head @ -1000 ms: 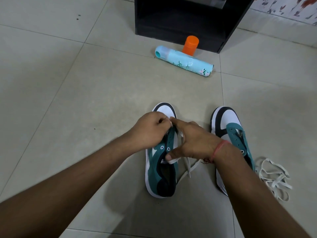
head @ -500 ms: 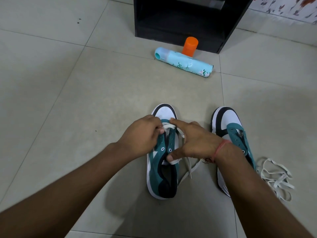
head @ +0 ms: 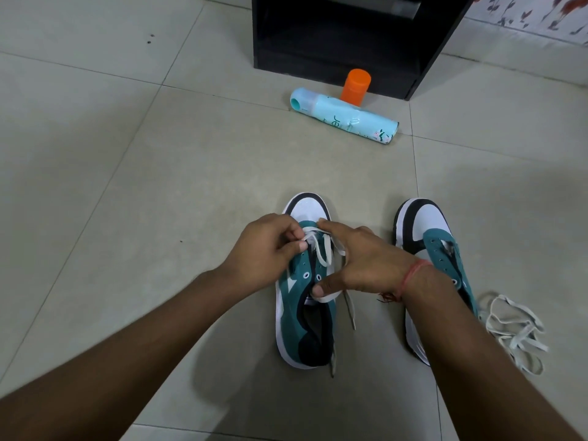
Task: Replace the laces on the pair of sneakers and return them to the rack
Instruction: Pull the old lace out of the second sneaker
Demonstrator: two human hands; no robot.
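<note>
Two hands meet over the left sneaker [head: 304, 313] on the floor. The left hand [head: 264, 249] pinches the white lace [head: 321, 246] at the toe-end eyelets; the right hand [head: 366, 265] spans the tongue, thumb pressing the lace's other run. Soft and limp, the lace probably handles best near its tip. Further right stand the unlaced sneaker [head: 426, 237] and a loose lace pile [head: 512, 329].

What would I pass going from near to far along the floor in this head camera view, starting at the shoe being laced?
Laced sneaker with the left hand and right hand on it → light blue spray can → orange cap → black rack.
</note>
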